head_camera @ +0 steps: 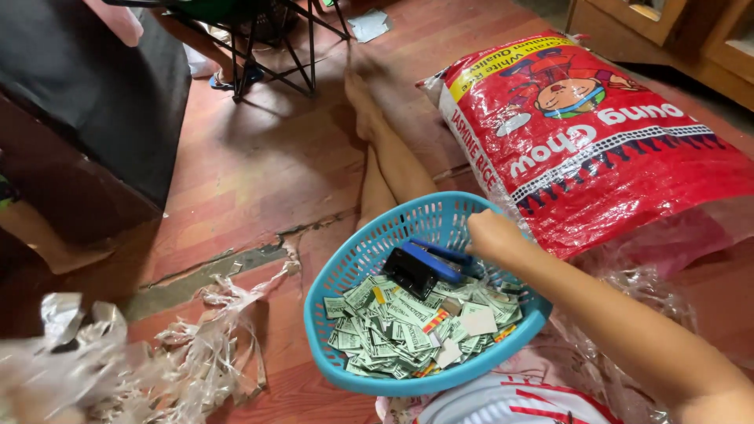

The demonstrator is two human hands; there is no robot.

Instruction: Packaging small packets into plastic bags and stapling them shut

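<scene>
My right hand (491, 235) reaches into a teal plastic basket (330, 314) that rests on my lap. Its fingers are curled over the rear end of a blue and black stapler (424, 267). The stapler lies tilted on a heap of several small green and white paper slips (400, 330) that fills the basket's near half. My left hand is not visible. My bare legs (385, 149) stretch out over the floor beyond the basket.
A large red rice sack (597, 133) lies on the right, over crumpled clear plastic (628, 290). Shredded clear plastic strips (157, 353) pile up at the lower left. A folding metal frame (267, 47) stands at the back, and dark furniture (86, 102) at the left on the reddish wooden floor.
</scene>
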